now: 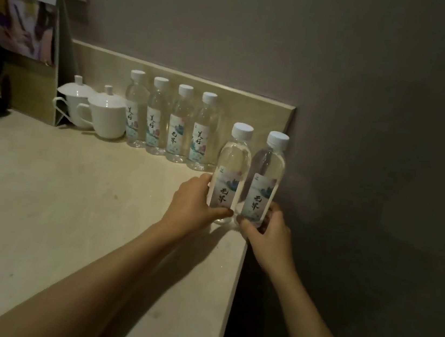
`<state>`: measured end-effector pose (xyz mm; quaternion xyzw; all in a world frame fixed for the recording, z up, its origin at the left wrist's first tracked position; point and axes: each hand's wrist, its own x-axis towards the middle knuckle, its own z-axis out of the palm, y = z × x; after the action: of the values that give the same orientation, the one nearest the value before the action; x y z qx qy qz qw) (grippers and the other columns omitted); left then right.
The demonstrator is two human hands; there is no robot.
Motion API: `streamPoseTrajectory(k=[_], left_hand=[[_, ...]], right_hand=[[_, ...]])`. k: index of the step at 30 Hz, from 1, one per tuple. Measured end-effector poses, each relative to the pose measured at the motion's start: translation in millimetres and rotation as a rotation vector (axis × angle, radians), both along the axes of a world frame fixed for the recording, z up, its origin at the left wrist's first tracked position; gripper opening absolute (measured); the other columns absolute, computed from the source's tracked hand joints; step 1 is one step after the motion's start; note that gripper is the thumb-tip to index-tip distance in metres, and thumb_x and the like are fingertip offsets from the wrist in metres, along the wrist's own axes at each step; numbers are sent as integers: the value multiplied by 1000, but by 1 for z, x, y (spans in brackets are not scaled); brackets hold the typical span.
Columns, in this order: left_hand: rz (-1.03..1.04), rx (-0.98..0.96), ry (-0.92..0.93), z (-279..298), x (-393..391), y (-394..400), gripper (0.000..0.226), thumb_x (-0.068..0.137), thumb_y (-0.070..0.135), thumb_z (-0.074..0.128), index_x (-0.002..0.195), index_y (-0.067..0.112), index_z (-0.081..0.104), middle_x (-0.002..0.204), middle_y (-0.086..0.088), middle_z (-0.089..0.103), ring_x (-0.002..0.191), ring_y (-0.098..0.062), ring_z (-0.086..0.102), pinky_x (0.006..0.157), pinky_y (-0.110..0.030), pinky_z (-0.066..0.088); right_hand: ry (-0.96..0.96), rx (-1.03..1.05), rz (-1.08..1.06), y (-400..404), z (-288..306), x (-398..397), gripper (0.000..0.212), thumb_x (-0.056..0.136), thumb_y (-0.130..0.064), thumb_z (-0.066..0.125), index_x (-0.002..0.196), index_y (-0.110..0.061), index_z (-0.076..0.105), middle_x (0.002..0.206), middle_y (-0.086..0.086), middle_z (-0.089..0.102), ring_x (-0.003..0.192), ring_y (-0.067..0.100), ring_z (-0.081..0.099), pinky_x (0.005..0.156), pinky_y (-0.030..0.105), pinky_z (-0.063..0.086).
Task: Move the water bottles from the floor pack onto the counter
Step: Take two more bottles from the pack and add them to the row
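Observation:
Two clear water bottles with white caps stand side by side near the right edge of the beige counter (67, 218). My left hand (196, 207) grips the left bottle (232, 166) around its lower label. My right hand (269, 231) grips the right bottle (265, 177) low down, thumb in front. Several more bottles (177, 125) stand in a row against the backsplash. The floor pack is out of view.
Two white lidded cups (106, 116) stand left of the bottle row. A leaning picture frame (25, 23) and a dark object sit at the far left. The counter ends at its right edge (239, 269), with a dark gap and a grey wall beyond.

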<state>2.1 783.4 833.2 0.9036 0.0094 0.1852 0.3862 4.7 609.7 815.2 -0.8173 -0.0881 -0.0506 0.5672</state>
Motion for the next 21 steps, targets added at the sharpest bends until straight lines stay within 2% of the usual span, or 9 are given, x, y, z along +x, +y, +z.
streamPoseTrajectory(k=[3,5,6,8,11,12,16,21], left_hand=[[83,-57,-9,-2,-4,-7,59,70,37,85,112,14,52,104,-1,66,91,-18,65,76,-33,55],[122,-22,-17,-6,-7,-11,50,72,40,83,103,16,53,98,2,64,85,-14,61,64,-23,48],[125,-1,-14,-8,-7,-12,47,72,42,82,99,17,53,96,2,63,83,-13,59,62,-23,46],[135,27,3,-8,-5,-11,45,71,43,82,96,17,55,94,1,62,79,-14,57,61,-26,46],[161,57,11,-6,-1,-10,42,73,40,82,94,16,54,88,2,59,73,-14,51,54,-21,33],[166,65,7,-6,0,-10,42,73,41,81,95,16,56,89,1,60,74,-14,52,55,-21,33],[181,83,-7,-9,12,-7,46,74,43,79,107,17,62,99,0,65,85,-17,61,71,-32,53],[175,117,-31,-11,28,-2,46,74,46,77,106,16,62,100,-2,66,87,-21,62,76,-40,54]], right_hand=[[-14,-3,9,0,-3,2,53,83,-24,74,129,-22,47,111,-11,60,95,-1,58,71,13,47],[-27,-16,-5,0,-6,6,53,82,-25,74,129,-22,47,112,-9,61,95,2,59,69,10,46],[-30,-19,-14,1,-9,8,55,82,-27,74,129,-22,47,114,-7,62,98,5,60,71,11,47],[-29,-41,-25,2,-15,13,58,81,-34,74,130,-25,45,118,-7,61,104,9,60,80,22,53],[-42,-90,-55,4,-20,21,57,78,-43,74,126,-30,46,118,-4,61,105,13,62,86,37,57],[-43,-105,-66,5,-20,22,57,77,-44,74,125,-31,46,118,-3,62,105,14,62,86,39,57],[-25,-160,-87,13,-13,30,62,75,-49,73,127,-31,43,119,-1,60,106,18,62,84,42,58],[1,-249,-149,24,-6,38,59,80,-48,70,127,-26,42,122,6,53,111,25,56,90,46,53]])
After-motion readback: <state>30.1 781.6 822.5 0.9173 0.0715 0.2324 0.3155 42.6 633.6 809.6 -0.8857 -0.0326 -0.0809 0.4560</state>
